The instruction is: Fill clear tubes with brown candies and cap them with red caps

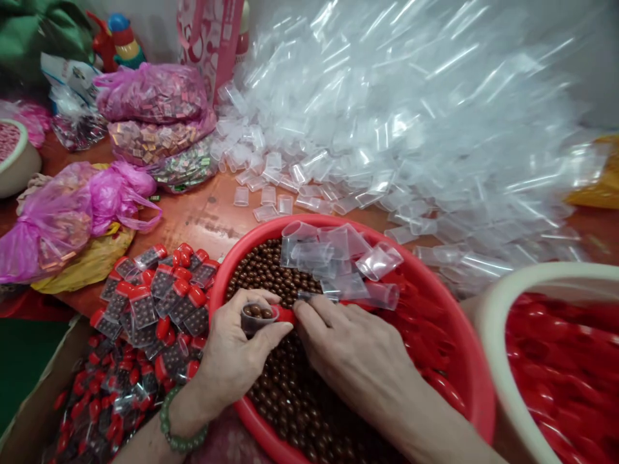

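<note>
A clear plastic container [250, 327] with an oval mouth sits in the left hand [235, 361], its open end up toward the camera and several glossy brown round balls [258, 312] inside. Just beside its rim, at the right hand's [351, 341] fingertips, a smooth red plastic piece [286, 315] shows only partly. Loose matching balls lie bedded beneath.

Both hands, the left [229, 364] and the right [355, 348], are ungloved, and both forearms are bare as far as they show. Round the left wrist goes a bracelet [165, 422] of round green beads, set close together in one row, smooth and faintly shiny. The beads look much alike in size; finer markings are too small to tell.
</note>
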